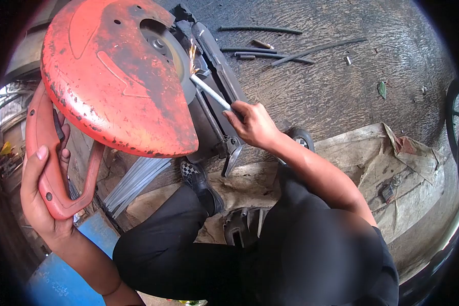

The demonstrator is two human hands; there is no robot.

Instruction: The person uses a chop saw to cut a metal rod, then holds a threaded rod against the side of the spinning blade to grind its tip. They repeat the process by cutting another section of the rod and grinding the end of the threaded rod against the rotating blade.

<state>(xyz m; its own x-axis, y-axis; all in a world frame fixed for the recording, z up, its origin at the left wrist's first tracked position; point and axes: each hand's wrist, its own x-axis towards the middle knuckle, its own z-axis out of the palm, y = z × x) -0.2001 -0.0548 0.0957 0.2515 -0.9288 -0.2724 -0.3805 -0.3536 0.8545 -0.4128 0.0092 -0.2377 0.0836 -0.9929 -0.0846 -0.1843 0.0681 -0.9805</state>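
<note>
A cut-off saw with a scuffed red blade guard (115, 81) fills the upper left. My left hand (33, 196) is wrapped round its red loop handle (46, 148), some fingers on the inner side by the dark trigger. In my right hand (255, 125) is a thin grey metal rod (213, 93), gripped near its lower end. The rod's far tip meets the edge of the cutting disc (176, 56), and orange sparks (192, 57) fly up there. Part of the disc is hidden under the guard. Below the rod runs the saw's threaded vise screw (209, 115).
A bundle of grey rods (135, 183) lies beneath the saw, near a blue surface (61, 278). Several dark rods (319, 51) and short offcuts are scattered on the rough floor. A dirty cloth sheet (362, 163) spreads at right. My shoe (204, 188) is close to the saw base.
</note>
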